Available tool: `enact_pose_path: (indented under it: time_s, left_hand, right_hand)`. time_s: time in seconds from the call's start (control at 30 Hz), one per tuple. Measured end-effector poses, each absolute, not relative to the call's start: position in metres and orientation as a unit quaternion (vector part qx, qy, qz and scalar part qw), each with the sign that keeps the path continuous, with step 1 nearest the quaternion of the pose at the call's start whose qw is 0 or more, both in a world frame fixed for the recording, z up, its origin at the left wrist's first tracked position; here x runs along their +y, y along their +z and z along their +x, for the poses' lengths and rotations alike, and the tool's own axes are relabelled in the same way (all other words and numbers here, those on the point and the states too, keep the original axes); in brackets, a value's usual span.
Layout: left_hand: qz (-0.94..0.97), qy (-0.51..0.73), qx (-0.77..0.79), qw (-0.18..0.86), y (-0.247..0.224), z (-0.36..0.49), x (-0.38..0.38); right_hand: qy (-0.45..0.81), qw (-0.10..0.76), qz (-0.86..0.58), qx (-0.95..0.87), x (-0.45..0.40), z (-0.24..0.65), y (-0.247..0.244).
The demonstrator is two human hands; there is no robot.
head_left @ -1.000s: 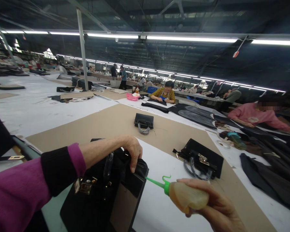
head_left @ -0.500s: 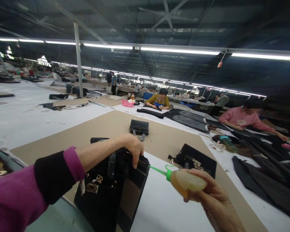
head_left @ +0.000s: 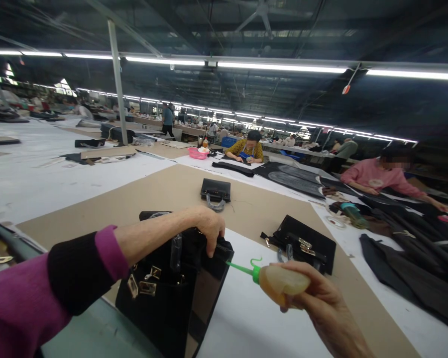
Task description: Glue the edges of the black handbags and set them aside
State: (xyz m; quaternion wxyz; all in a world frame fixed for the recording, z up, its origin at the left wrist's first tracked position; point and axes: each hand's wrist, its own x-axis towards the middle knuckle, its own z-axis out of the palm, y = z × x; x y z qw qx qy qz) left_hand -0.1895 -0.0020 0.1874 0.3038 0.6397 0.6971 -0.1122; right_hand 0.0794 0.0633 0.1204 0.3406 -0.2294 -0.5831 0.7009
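Note:
A black handbag (head_left: 160, 308) with gold metal fittings stands at the near edge of the table. My left hand (head_left: 211, 231) reaches over it, its fingers pinched on the bag's upper corner. In my right hand (head_left: 313, 291) is a squeeze bottle (head_left: 283, 284) of yellowish liquid with a green cap. The bottle's thin green nozzle points left, its tip at the bag's side edge just below my left fingers. Whether liquid comes out is too small to tell.
A small black bag (head_left: 215, 190) lies beyond my left hand, and another black bag (head_left: 306, 241) lies to the right. Dark fabric pieces (head_left: 406, 268) and a teal-lidded bottle (head_left: 353, 215) are at far right. Two people work across the table.
The nozzle tip has shifted slightly down and left along the bag's edge, with the bottle in my right hand. A metal clasp piece on the bag hangs differently. The view has tilted slightly.

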Motion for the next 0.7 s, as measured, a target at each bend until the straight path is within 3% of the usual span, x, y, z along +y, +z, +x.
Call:
enact_pose_path:
  time_s: [0.57,0.7]
  left_hand:
    - [0.645,-0.124,0.696,0.291,0.181,-0.187,0.001]
    - [0.643,-0.139,0.692,0.299,0.181,-0.185,0.001]
  right_hand:
    - [0.708,0.279,-0.252,-0.598,0.052,0.086,0.101]
    - [0.705,0.3,-0.251,-0.591,0.05,0.087,0.103]
